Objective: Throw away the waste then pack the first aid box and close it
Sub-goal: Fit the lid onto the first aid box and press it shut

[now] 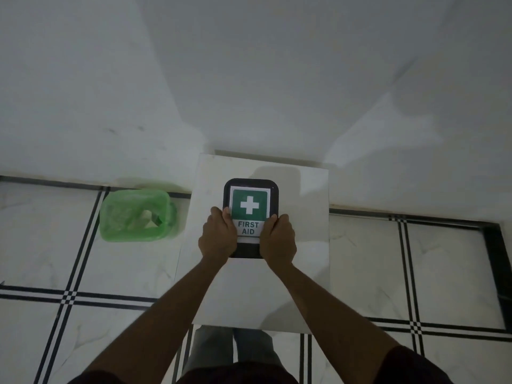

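Box (250, 217), black, rigid, green first-aid label up, lid down, sits toward the far edge of the white surface (304, 245), midway across. Going left to right: green-lined bin (135, 216) on the floor off the surface's left edge; left hand (219, 239) wrapped on the box's left near corner, thumb on the lid; right hand (278, 241) likewise on the right near corner. Each grip is curled closed around the box. Judged light, stiff, smooth-skinned, maybe slippery; best held at both side edges.
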